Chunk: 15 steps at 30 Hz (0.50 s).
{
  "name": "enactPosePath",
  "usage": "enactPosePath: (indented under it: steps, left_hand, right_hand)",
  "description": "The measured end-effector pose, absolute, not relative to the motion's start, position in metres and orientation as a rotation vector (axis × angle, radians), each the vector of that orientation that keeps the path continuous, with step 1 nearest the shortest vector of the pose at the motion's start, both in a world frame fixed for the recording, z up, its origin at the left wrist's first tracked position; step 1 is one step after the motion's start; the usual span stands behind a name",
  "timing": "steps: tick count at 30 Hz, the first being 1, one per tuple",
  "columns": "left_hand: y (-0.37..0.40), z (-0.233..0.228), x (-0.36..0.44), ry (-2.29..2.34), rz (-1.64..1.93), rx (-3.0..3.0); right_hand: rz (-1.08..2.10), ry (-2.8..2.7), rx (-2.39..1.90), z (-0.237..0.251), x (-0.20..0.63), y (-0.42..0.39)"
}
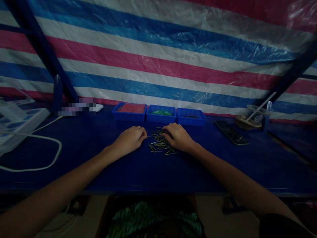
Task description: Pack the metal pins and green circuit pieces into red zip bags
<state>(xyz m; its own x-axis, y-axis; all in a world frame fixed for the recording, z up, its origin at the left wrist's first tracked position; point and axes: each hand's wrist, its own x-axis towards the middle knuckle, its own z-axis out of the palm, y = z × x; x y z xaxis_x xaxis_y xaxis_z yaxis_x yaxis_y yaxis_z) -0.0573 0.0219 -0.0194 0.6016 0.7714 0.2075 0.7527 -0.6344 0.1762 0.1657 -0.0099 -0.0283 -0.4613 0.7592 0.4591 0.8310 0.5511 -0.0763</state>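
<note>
dim blue bench [99, 172], striped tarp [158, 56] behind. my left hand [130, 139] lay curled, holding nothing visible; right hand [178, 136] rested on the loose pin pile [159, 144]. most pins unsorted; three blue trays [160, 114] beyond.

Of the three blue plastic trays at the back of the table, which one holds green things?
The middle blue plastic tray: green pieces lie inside. The left tray shows red; the right tray looks dark.
</note>
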Motion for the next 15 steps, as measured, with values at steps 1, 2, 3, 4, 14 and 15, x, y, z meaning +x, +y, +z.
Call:
enactPosePath:
  steps: [1, 2, 3, 4, 14, 15]
  left_hand:
    - [0.026, -0.015, -0.05, 1.241, 0.43, 2.706]
    - [0.03, -0.011, -0.042, 1.182, 0.462, 2.661]
    - [0.034, -0.007, -0.035, 1.133, 0.505, 2.621]
    - [0.037, -0.004, -0.028, 1.096, 0.557, 2.587]
    - [0.017, -0.01, -0.016, 0.993, 0.91, 2.363]
    - [0.016, -0.01, -0.017, 0.978, 0.923, 2.372]
  right_hand:
    - [-0.228, -2.345, -1.264, -0.028, 0.165, -0.01]
    - [-0.246, -2.343, -1.243, -0.028, 0.165, -0.01]
    - [-0.27, -2.338, -1.229, -0.027, 0.165, -0.011]
    - [-0.297, -2.329, -1.225, -0.026, 0.165, -0.01]
    - [-0.375, -2.209, -1.314, -0.027, 0.166, -0.008]
    - [-0.371, -2.207, -1.32, -0.027, 0.166, -0.008]
